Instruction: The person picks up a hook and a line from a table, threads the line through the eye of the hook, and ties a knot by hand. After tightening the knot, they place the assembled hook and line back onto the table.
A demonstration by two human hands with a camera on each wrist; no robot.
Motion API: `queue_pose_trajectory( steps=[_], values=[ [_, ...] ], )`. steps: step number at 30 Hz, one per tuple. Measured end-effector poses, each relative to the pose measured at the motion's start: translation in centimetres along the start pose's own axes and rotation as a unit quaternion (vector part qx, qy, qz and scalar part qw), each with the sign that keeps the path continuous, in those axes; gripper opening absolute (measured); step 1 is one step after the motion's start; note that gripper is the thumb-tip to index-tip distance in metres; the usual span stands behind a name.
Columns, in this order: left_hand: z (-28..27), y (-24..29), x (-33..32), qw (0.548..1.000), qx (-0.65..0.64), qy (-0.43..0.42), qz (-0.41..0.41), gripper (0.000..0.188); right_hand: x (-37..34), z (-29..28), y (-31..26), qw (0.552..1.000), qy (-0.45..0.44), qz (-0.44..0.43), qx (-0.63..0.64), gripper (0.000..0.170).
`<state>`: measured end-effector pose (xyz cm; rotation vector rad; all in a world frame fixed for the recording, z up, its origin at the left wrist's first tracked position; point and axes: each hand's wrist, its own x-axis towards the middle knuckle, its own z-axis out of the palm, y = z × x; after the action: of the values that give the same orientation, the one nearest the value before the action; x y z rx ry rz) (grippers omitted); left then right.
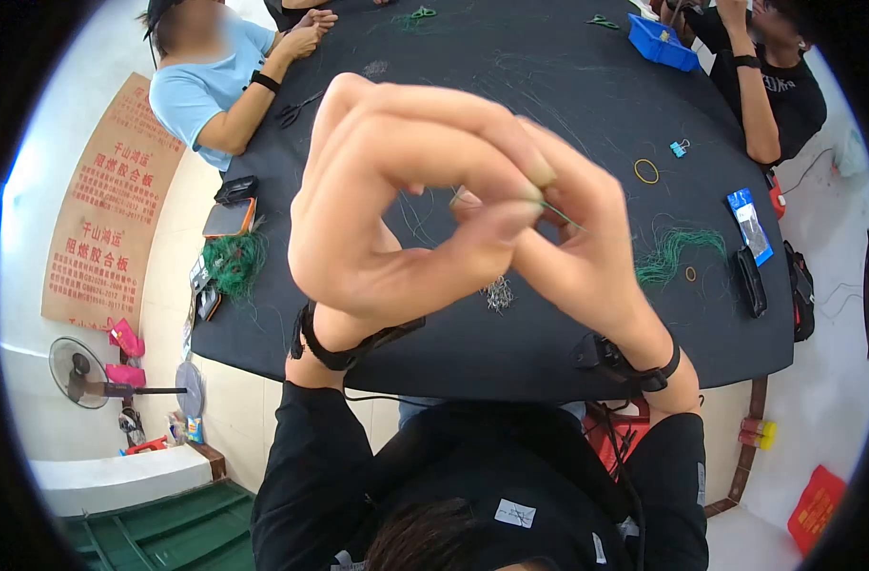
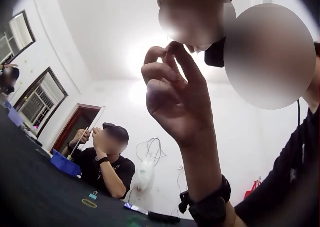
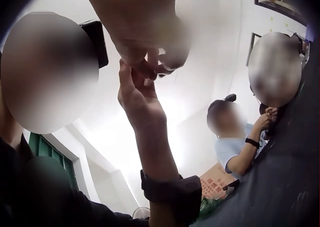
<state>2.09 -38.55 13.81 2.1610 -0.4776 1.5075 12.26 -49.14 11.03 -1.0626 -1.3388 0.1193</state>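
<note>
Both hands are raised close to the head camera, their fingertips meeting. My left hand (image 1: 387, 200) pinches a thin green thread (image 1: 560, 215) between thumb and forefinger. Behind it in the head view, my right hand (image 1: 591, 224) curls its fingers in at the same spot, gripping the thread; its fingertips are partly hidden by the left hand. In the left wrist view the right hand (image 2: 182, 97) shows bent fingers up against the left one. The right wrist view shows the left hand (image 3: 142, 104) reaching up to the right fingers. Below lies a small pile of silvery metal pieces (image 1: 498, 295).
On the dark table (image 1: 548, 352) lie green thread bundles (image 1: 234, 264) at left and another tangle (image 1: 686, 249) at right. A yellow rubber band (image 1: 646, 171), blue binder clip (image 1: 680, 148), blue packet (image 1: 749, 226) and scissors (image 1: 296, 109) lie about. Other people sit across the table.
</note>
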Motion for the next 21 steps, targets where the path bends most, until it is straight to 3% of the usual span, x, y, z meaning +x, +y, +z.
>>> queue_pose_trajectory(
  steps=[4, 5, 8, 9, 10, 11, 14, 16, 18, 21],
  values=[
    [0.3, 0.2, 0.1, 0.982, -0.107, 0.095, -0.127, 0.020, -0.6, 0.1, -0.8, 0.990, -0.099, 0.073, 0.062, 0.010],
    [0.2, -0.2, 0.1, 0.964, -0.164, 0.143, -0.150, 0.019, -0.5, -0.1, -1.7, 0.971, -0.149, 0.149, 0.114, 0.011],
    [-1.2, -1.6, 0.4, 0.932, -0.239, 0.212, -0.173, 0.019, -0.2, -0.4, -0.7, 0.971, -0.230, 0.048, 0.051, 0.019],
    [-1.4, -1.7, 0.5, 0.920, -0.258, 0.228, -0.186, 0.021, -0.2, -0.5, -0.5, 0.971, -0.220, 0.071, 0.062, 0.017],
    [-1.5, -1.8, 0.4, 0.928, -0.248, 0.215, -0.174, 0.021, -0.2, -0.5, -0.3, 0.971, -0.209, 0.094, 0.072, 0.014],
    [-1.6, -1.9, 0.3, 0.936, -0.238, 0.202, -0.160, 0.021, -0.3, -0.3, 0.9, 0.979, -0.164, 0.051, 0.113, 0.015],
    [-1.7, -1.4, 0.2, 0.949, -0.247, 0.128, -0.147, 0.020, 0.7, -2.6, 1.8, 0.953, -0.162, 0.145, 0.213, 0.016],
    [-1.4, -0.9, 0.3, 0.968, -0.201, 0.060, -0.135, 0.022, 1.2, -3.5, 3.2, 0.968, -0.058, 0.091, 0.225, 0.017],
    [-0.5, -0.5, 0.6, 0.990, -0.088, -0.013, -0.107, 0.029, 2.2, -5.4, 4.6, 0.969, -0.027, 0.019, 0.245, 0.019],
    [0.6, -0.7, 0.3, 0.978, -0.132, -0.076, -0.140, 0.024, 2.6, -6.8, 4.2, 0.989, 0.036, -0.042, 0.137, 0.018]
  ],
)
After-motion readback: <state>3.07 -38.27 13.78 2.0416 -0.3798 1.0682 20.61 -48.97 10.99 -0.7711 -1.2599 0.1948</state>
